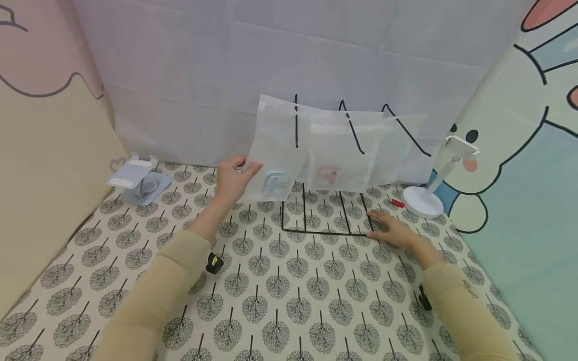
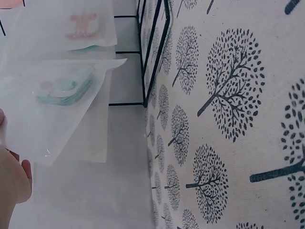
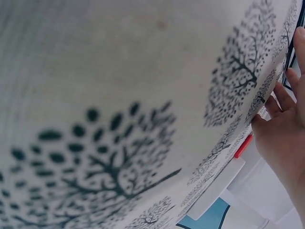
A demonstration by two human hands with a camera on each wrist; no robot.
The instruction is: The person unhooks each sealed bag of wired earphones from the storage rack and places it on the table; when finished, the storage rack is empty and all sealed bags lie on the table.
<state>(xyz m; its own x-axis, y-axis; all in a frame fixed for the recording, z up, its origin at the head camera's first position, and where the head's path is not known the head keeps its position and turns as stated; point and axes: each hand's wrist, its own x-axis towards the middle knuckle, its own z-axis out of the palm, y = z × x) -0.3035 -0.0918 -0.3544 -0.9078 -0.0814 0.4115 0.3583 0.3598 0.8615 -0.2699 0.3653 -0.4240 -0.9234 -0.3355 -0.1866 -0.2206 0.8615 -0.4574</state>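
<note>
A black wire rack (image 1: 325,232) stands on the tree-print cloth, with translucent bags hanging from its three prongs. My left hand (image 1: 231,181) pinches the left edge of the nearest-left bag (image 1: 275,145), which bears a blue print low down. In the left wrist view, thumb and fingertips (image 2: 26,171) sit at that bag's edge. Beside it hangs a middle bag (image 1: 343,150) with a reddish print; another bag (image 1: 402,145) hangs at the right, partly overlapped. My right hand (image 1: 392,229) is low at the rack's right front corner, fingers extended and spread against the base wire.
A pale blue folding stand (image 1: 143,183) is at the back left. On the right are a white round-based stand (image 1: 423,201) and a small red object (image 1: 397,203) just beyond my right hand. A pale curtain (image 1: 180,100) closes off the back, with printed cloth walls on both sides.
</note>
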